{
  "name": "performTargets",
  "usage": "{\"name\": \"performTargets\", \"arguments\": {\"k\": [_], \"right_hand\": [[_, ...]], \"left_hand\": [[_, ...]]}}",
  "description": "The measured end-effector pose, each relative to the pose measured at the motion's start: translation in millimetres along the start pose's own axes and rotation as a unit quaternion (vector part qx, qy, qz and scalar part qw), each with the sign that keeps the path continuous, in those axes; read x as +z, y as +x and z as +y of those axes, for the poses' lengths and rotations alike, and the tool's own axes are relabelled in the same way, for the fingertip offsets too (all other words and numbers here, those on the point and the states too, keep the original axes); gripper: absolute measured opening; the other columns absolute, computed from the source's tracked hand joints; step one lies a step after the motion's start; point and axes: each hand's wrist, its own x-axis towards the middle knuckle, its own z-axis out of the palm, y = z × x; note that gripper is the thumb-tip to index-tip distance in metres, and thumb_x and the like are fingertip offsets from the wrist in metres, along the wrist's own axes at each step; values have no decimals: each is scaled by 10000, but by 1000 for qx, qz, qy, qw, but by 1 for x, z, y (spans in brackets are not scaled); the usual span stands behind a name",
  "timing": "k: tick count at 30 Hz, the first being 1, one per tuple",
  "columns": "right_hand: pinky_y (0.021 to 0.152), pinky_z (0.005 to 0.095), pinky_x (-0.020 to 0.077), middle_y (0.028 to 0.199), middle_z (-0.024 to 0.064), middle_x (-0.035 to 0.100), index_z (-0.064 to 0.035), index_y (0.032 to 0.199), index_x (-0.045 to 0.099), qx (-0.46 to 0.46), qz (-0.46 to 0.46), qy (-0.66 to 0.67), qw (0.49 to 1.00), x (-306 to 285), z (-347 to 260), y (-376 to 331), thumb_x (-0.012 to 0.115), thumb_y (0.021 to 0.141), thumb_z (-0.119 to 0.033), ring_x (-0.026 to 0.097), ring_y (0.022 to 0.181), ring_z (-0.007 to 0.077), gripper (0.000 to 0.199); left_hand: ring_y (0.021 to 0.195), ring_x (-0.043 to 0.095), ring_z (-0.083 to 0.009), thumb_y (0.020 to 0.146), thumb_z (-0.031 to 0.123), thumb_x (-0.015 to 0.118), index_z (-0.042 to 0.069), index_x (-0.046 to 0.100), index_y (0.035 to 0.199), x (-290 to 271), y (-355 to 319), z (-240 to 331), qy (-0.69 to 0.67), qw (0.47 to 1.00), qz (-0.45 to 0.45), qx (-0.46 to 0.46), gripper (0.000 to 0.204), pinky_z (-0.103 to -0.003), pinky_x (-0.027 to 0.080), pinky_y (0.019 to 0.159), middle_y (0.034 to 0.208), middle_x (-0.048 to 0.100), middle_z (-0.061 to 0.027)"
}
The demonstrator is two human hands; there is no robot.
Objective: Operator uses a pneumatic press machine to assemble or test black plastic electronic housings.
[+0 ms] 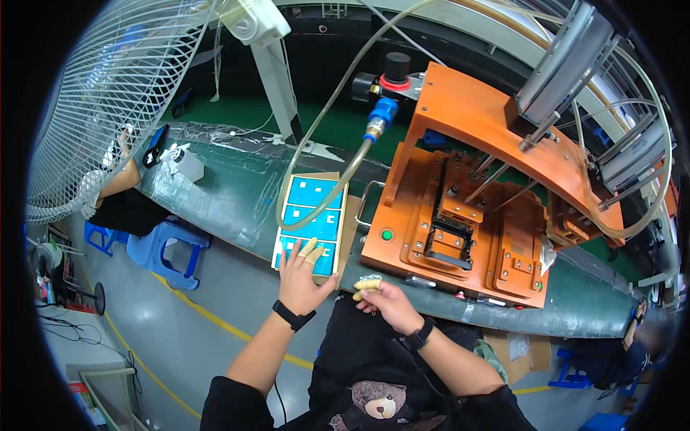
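My left hand (302,279) lies with its fingers stretched over the near end of a white-edged tray holding blue rectangular panels (311,215) with small white cut-outs. Yellowish finger covers show on some of its fingers. To the right, close to the bench edge, my right hand (388,303) is closed in a pinch, with yellowish covers on thumb and finger. A small pale, shiny bit shows at those fingertips, too small to name. Beyond my right hand stands an orange press fixture (402,248) with a green button and a black frame-like part (449,248) in its bed.
A clear hose (332,194) loops over the blue panels from a blue fitting (381,118). A metal handle (365,203) juts from the press's left side. A wire fan guard (115,100) fills the upper left. Another person's arm (121,179) and a blue stool (169,248) are at the left.
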Motion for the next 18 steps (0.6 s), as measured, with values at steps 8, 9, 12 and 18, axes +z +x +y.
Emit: {"name": "performTargets", "arguments": {"k": [8,9,12,18], "right_hand": [[579,217,522,980,31,668,-31,1096,595,30,32,-10,999,29,-13,41,575,997,-256,656,761,108,246],[575,216,525,976,39,670,-31,1103,591,39,36,-13,999,31,-16,41,589,990,-246,664,755,112,242],[550,211,522,955,44,676,-29,1095,588,49,56,-21,997,35,-17,44,621,972,-235,667,714,110,242],[516,203,520,861,36,672,-26,1016,603,54,107,-38,992,41,-10,51,681,929,-216,642,610,88,223]], "left_hand": [[1343,417,-392,760,282,752,37,673,1115,8,-12,8,-27,1000,16,-2,438,-610,194,1124,1296,598,-153],[1320,444,-385,760,253,754,47,681,1069,9,-14,5,-44,999,31,1,378,-607,203,1118,1252,619,-139],[1271,494,-366,762,196,754,67,691,970,12,-17,-3,-79,995,59,8,253,-607,216,1100,1154,656,-106],[1008,638,-320,776,114,735,81,693,856,-7,2,-9,-130,989,65,2,96,-485,429,921,959,695,-92]]}}
